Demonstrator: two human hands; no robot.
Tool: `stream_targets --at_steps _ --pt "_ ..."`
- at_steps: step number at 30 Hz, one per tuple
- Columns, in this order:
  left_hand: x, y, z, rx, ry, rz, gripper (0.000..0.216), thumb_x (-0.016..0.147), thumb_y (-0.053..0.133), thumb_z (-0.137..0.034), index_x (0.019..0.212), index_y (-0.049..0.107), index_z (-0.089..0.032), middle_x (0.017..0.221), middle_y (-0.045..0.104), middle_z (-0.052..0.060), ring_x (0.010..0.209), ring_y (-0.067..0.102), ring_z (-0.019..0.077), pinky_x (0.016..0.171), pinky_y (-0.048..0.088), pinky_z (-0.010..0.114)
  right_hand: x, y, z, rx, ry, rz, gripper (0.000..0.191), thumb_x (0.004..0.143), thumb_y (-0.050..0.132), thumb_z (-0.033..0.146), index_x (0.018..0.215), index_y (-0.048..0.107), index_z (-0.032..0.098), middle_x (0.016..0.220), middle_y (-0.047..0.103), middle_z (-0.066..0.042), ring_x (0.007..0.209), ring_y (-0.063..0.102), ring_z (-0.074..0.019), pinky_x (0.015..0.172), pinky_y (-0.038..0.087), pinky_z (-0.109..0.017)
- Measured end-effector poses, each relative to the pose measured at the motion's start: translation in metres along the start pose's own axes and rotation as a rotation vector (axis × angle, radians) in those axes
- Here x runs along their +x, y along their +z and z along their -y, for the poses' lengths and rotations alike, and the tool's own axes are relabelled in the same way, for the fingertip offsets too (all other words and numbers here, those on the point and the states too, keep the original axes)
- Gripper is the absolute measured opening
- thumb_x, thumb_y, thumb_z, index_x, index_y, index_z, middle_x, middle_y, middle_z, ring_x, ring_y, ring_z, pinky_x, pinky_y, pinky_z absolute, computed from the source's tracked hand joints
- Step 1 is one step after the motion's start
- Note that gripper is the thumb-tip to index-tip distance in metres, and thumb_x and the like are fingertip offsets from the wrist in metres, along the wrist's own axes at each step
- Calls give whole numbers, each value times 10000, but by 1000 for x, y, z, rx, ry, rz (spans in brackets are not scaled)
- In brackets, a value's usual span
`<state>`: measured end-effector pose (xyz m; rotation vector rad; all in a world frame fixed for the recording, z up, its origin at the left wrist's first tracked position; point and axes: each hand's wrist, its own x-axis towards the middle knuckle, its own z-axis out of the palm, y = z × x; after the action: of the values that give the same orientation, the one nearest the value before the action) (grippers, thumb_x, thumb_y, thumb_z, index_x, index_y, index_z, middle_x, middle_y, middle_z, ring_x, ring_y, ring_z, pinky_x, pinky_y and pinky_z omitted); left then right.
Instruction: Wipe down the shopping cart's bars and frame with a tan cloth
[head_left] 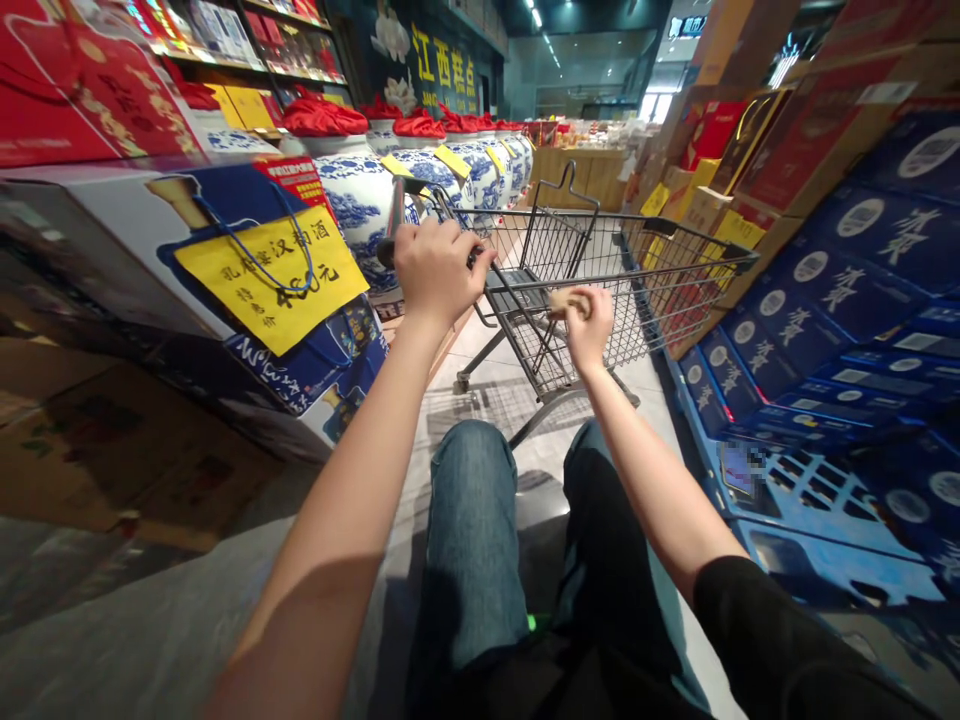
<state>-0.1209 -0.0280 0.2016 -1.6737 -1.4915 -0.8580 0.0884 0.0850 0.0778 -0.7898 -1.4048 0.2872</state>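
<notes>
My left hand is wrapped round the handle of a metal shopping cart, near the handle's right end. The cart stands in front of my knees, turned so its wire basket extends to the right. In my right hand is a small beige cloth, pinched between thumb and fingers. It is held up close to the side frame of the cart; I cannot tell whether it touches the bars. The cart's lower rack and a wheel show below my hands.
Blue boxes are stacked close on the right, above a light-blue pallet. At left, a gift box bears a yellow price sign. Blue-and-white jars with red cloth tops line the left side. A wooden counter stands farther back.
</notes>
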Motion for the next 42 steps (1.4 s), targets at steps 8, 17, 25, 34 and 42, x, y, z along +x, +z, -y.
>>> stream_targets --at_steps 8,17,25,34,42 --pt "0 -1 -14 8 -8 -16 260 977 544 -423 1003 732 -246 958 747 94 1016 629 319 925 415 521 -14 20 26 68 5 -173 165 785 531 121 907 615 192 951 611 -43 955 581 -177 945 493 -371" --pt "-1 -2 -7 -125 -84 50 264 972 566 -442 1007 717 -229 1012 729 106 1155 591 362 1040 351 552 -11 9 12 85 -115 7 158 768 559 118 878 631 205 959 631 -45 966 593 -195 928 500 -381" --pt "3 1 -16 -237 -158 55 224 938 619 -427 888 710 -228 988 705 117 1164 572 386 1081 310 579 3 3 4 -9 47 -181 172 803 509 89 911 591 195 1009 556 -71 1013 568 -218 1013 477 -450" --pt "-3 12 2 -322 -111 -54 197 899 663 -430 853 696 -241 897 681 95 1120 578 369 1091 317 574 -20 9 16 37 -432 279 204 871 558 135 1022 659 228 1024 638 -82 1024 624 -230 900 541 -405" --pt "0 16 -10 -352 -122 -79 183 889 698 -394 825 680 -224 890 670 96 1114 572 378 1087 309 583 -4 -3 8 -45 -141 -51 185 808 541 99 911 642 215 953 613 -74 945 586 -234 895 510 -423"
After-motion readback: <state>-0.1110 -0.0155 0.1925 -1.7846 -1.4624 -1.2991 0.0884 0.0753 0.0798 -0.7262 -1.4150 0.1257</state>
